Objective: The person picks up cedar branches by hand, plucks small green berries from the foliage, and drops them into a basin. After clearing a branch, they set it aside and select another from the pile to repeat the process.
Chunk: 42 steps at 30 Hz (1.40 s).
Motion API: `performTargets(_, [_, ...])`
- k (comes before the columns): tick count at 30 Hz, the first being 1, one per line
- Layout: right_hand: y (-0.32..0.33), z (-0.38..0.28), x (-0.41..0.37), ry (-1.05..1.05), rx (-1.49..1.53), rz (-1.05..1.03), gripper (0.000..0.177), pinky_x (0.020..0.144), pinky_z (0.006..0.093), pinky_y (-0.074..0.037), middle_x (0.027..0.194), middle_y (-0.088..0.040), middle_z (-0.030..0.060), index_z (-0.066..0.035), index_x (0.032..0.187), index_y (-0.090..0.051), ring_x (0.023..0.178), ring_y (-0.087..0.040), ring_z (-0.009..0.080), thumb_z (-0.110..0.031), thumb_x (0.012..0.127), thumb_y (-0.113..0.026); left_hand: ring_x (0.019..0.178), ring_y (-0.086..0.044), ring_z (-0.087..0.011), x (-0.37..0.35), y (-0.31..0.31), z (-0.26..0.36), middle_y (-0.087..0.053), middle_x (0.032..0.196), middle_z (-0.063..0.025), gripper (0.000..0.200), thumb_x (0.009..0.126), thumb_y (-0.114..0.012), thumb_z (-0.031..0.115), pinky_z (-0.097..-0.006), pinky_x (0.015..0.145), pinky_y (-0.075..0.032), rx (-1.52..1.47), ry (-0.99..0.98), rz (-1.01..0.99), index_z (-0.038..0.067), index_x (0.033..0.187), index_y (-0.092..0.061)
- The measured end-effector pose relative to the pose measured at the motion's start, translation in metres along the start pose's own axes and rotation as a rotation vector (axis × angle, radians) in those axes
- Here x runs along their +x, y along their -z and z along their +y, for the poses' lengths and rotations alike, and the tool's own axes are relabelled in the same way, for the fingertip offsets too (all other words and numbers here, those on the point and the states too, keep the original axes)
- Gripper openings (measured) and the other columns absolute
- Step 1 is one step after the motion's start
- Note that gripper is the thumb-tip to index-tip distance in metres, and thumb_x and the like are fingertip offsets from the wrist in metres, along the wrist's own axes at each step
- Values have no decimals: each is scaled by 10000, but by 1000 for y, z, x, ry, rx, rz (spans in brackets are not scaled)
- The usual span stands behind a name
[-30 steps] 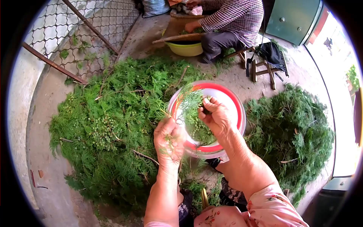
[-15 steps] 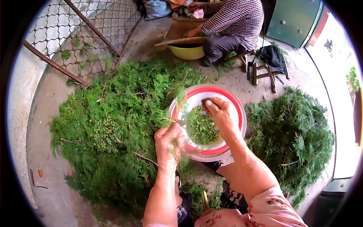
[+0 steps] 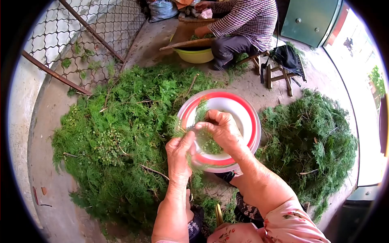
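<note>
My left hand (image 3: 179, 156) is closed on the stem of a leafy evergreen sprig (image 3: 200, 111), held over the left side of a white basin with a red band (image 3: 252, 121). My right hand (image 3: 225, 130) reaches over the basin from the right, its thumb and forefinger pinched on the sprig close to my left fingertips. Whether a small cone is between those fingers is hidden. Small green cones (image 3: 211, 146) lie in the basin, partly covered by my right hand.
A large heap of cut evergreen branches (image 3: 121, 162) spreads on the left, and another heap (image 3: 312, 150) lies on the right. Beyond, a seated person in a checked shirt (image 3: 247, 20) works over a yellow tub (image 3: 194, 56). A wooden stool (image 3: 285, 77) holds a black bag (image 3: 287, 58).
My right hand has moved left and down from above the cones to meet my left hand at the sprig. My left hand stays nearly in place.
</note>
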State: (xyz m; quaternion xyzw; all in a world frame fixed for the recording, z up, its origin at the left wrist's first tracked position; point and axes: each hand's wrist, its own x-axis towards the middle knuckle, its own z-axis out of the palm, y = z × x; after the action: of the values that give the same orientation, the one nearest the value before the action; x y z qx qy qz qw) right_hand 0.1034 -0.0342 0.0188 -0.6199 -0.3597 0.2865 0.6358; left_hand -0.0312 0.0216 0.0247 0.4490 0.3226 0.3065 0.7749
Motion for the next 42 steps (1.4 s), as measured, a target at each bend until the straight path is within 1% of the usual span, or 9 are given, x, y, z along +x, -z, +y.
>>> performTargets(2, [1, -4, 1, 266, -360, 57, 133, 635, 344, -455, 737, -586, 149, -3, 855, -614, 679, -574, 295, -69, 759, -680, 467, -370, -64, 2, 3, -1, -476, 563, 19, 221, 840, -645, 226, -204, 406, -283, 20, -25, 18, 71, 699, -574])
performTargets(10, [2, 0, -1, 281, -480, -143, 104, 638, 346, -452, 749, -576, 135, -6, 808, -580, 702, -574, 309, 58, 736, -621, 552, -495, -60, 2, 10, -6, -588, 654, 10, 222, 823, -668, 270, -210, 514, -371, 62, -77, 1, 50, 808, -640])
performTargets(17, [18, 22, 7, 297, -568, 60, 88, 610, 372, -483, 789, -607, 130, -21, 852, -637, 674, -609, 280, -13, 794, -571, 511, -476, -74, -4, -1, -8, -567, 602, 6, 274, 818, -664, 257, -206, 499, -354, 128, -74, 42, 13, 701, -621])
performTargets(22, [51, -6, 15, -185, -327, 270, 138, 629, 301, -478, 764, -601, 76, -33, 909, -664, 688, -595, 166, -31, 795, -587, 514, -429, -59, -13, 20, 3, -519, 588, 13, 191, 826, -658, 193, -193, 462, -317, 126, -113, 66, 7, 791, -631])
performTargets(25, [45, 19, 13, 52, -728, 106, 178, 692, 298, -480, 888, -603, 93, -24, 965, -647, 774, -603, 191, -33, 793, -599, 516, -432, -61, -4, 19, -8, -535, 603, 13, 195, 843, -641, 192, -200, 477, -325, 213, -225, 51, 8, 778, -640])
performTargets(29, [35, 30, 14, 168, -635, 155, 250, 771, 311, -461, 1057, -560, 116, -25, 1052, -610, 883, -589, 235, -45, 802, -611, 460, -495, -53, -5, 15, -4, -591, 602, -8, 282, 877, -600, 256, -199, 437, -384, 439, -156, -4, 19, 728, -635])
performTargets(33, [18, 9, 11, 223, -353, 72, 302, 761, 409, -462, 920, -605, 164, -43, 972, -644, 844, -594, 346, -252, 760, -695, 476, -522, -73, -6, 9, -1, -592, 595, -10, 273, 883, -582, 224, -214, 452, -396, 629, -215, -47, -7, 745, -634])
performTargets(38, [-10, -10, -6, 361, -460, -119, 247, 725, 336, -472, 826, -595, 117, -8, 854, -667, 794, -580, 241, -218, 729, -704, 641, -644, -281, 1, 12, -18, -599, 686, -201, 144, 838, -542, 128, -371, 569, -463, 992, -357, 4, 3, 840, -615])
performTargets(42, [3, -7, 0, 205, -491, -11, 112, 705, 345, -466, 761, -594, 138, -4, 784, -668, 753, -580, 272, -82, 703, -674, 555, -457, -88, -2, 5, -5, -516, 574, -41, 142, 837, -553, 93, -263, 520, -379, 720, -175, -42, -24, 771, -597])
